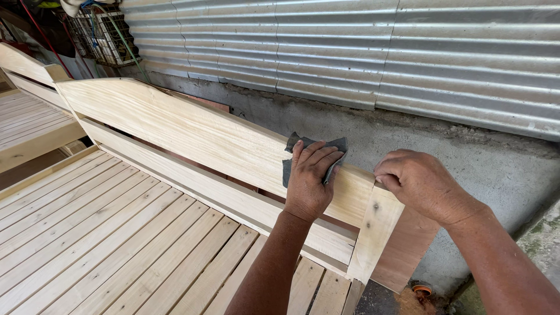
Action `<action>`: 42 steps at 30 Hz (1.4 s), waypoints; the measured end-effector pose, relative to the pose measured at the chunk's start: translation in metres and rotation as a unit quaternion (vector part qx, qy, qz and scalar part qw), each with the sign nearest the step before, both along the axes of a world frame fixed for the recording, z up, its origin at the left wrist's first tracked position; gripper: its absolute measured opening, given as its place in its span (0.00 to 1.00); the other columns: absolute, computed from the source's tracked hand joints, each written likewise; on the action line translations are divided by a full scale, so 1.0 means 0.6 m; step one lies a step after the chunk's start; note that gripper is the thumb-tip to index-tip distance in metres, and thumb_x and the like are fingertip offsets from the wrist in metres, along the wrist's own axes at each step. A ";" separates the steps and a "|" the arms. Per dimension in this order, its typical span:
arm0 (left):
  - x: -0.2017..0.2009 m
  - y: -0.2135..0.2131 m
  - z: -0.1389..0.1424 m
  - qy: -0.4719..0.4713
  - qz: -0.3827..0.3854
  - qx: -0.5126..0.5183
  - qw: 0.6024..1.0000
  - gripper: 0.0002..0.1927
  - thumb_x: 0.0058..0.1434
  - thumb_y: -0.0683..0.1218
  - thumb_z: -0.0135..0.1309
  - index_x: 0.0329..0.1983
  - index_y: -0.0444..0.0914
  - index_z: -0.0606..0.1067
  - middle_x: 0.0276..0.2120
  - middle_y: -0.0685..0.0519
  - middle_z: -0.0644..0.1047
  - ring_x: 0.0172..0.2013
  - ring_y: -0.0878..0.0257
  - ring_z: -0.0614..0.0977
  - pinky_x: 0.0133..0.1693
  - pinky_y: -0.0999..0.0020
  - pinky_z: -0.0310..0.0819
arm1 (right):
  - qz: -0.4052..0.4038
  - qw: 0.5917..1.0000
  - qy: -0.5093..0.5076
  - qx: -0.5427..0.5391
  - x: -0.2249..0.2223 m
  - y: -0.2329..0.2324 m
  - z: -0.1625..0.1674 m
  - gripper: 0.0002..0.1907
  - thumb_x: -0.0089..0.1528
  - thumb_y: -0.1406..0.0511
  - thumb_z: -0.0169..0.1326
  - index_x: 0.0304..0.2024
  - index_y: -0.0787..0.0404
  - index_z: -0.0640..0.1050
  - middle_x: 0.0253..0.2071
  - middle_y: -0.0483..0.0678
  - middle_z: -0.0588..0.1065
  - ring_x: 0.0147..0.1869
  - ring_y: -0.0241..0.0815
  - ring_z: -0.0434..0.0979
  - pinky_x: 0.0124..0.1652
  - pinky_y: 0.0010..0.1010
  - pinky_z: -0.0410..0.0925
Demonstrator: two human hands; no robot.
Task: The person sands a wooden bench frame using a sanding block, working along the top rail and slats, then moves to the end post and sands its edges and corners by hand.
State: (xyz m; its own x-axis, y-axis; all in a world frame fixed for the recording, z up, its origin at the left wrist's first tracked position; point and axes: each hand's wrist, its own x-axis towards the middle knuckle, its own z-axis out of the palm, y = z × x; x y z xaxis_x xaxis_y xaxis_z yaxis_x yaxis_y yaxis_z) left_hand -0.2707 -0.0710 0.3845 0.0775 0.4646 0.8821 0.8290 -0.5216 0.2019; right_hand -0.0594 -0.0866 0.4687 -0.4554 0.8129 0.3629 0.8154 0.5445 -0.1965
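A: Where is the sandpaper (309, 157) in relation to the hands?

B: It lies folded over the top edge of the headboard (192, 131), pinned flat under the left hand (307, 178); the fingers are spread and pressing on it, not curled round it. The right hand (417, 181) is just beside it, closed over the top of the corner post (376, 230), so the left is the one on the paper

A: And which way does the board run?

B: Its long side runs from the post up and away to the left, rising in a gentle curve. The wood is pale and bare. Slats (116, 233) fill the frame below, and a concrete wall (466, 169) with corrugated metal sheet (379, 52) stands close behind, leaving little room on that side
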 end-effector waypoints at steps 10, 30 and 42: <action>-0.001 0.000 0.001 0.002 0.000 0.001 1.000 0.13 0.68 0.45 0.53 0.54 0.42 0.79 0.55 0.53 0.79 0.65 0.56 0.72 0.74 0.44 0.44 | 0.076 0.996 0.024 0.034 0.024 0.022 -0.017 0.10 0.59 0.62 0.58 0.42 0.54 0.84 0.44 0.41 0.82 0.47 0.39 0.84 0.47 0.29 0.78; -0.002 0.001 0.002 0.003 0.002 0.011 1.000 0.12 0.69 0.45 0.53 0.53 0.40 0.79 0.54 0.51 0.80 0.64 0.54 0.73 0.73 0.43 0.45 | 0.080 0.997 0.014 0.012 0.023 0.042 -0.014 0.07 0.62 0.62 0.59 0.40 0.56 0.83 0.43 0.41 0.82 0.46 0.36 0.84 0.45 0.27 0.80; 0.000 -0.001 0.002 -0.001 0.002 0.010 1.000 0.13 0.68 0.45 0.53 0.53 0.40 0.79 0.54 0.52 0.80 0.64 0.54 0.73 0.73 0.43 0.46 | 0.109 0.993 0.000 0.035 0.021 0.037 -0.003 0.07 0.60 0.61 0.62 0.38 0.55 0.84 0.41 0.40 0.83 0.44 0.36 0.84 0.43 0.28 0.79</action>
State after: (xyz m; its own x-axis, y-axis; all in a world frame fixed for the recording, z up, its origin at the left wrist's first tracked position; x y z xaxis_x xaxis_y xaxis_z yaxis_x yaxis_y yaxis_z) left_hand -0.2708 -0.0714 0.3855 0.0741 0.4474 0.8912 0.8302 -0.5228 0.1935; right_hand -0.0466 -0.0645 0.4668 -0.6177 0.6677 0.4155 0.6771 0.7202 -0.1508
